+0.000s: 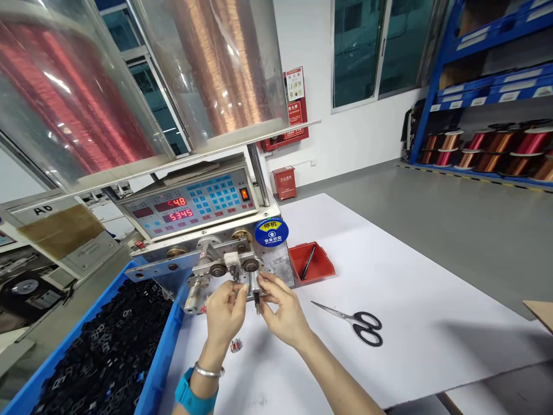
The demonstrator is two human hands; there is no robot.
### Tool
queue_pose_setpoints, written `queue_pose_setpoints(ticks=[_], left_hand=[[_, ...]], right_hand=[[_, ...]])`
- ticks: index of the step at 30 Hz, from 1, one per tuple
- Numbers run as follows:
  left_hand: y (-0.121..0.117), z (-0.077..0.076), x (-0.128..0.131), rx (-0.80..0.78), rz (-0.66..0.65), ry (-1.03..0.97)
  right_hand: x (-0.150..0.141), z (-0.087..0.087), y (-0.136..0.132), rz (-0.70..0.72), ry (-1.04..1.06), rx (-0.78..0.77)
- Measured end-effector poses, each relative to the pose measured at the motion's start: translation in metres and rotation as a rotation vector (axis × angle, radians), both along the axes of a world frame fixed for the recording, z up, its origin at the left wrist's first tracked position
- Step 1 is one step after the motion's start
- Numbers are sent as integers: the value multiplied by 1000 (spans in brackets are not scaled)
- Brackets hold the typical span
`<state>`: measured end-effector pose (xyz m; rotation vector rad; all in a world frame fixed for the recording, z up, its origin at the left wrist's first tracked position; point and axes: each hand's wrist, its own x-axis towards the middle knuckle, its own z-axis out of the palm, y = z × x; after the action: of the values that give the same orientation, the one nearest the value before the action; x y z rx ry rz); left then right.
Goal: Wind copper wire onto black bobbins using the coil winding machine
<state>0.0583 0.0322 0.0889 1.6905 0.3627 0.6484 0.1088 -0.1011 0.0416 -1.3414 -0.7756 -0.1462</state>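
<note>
A coil winding machine (224, 253) stands in front of me, its metal spindle (254, 280) pointing toward me with a small black bobbin (257, 300) near the tip. My left hand (227, 309) is just left of the spindle, thumb and forefinger pinched together; whatever lies between them is too fine to see. On the spindle's other side my right hand (283, 311) has its fingers curled close to the bobbin, and what they grip is hidden. A small wound coil (235, 345) lies on the white tabletop below my left hand.
Scissors (352, 323) with black handles lie right of my right hand. Behind them sits a red tray (311, 262) holding a black pen (308, 263). A blue bin (162, 351) of black plastic parts stands at left. Large wire spools (228, 63) in clear covers hang above the control panel (190, 199).
</note>
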Motion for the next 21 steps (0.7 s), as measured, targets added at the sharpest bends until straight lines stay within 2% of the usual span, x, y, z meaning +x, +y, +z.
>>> queue_pose_setpoints(ticks=[2,4,9,15,21], left_hand=[[7,10,12,-295,-163,95],[13,13,23,-543,-298,168],[11,-7,25,-817,-421,180],[-3,-30,12,-1045,-416,53],[-18,-34,6,-1096,-334,-72]], right_hand=[[0,0,0,2,-4,-4],[0,0,-1,1,-16,-5],[1,1,-1,3,-28,-18],[0,4,-2,1,-27,-20],[-2,5,-3,-6,-31,-22]])
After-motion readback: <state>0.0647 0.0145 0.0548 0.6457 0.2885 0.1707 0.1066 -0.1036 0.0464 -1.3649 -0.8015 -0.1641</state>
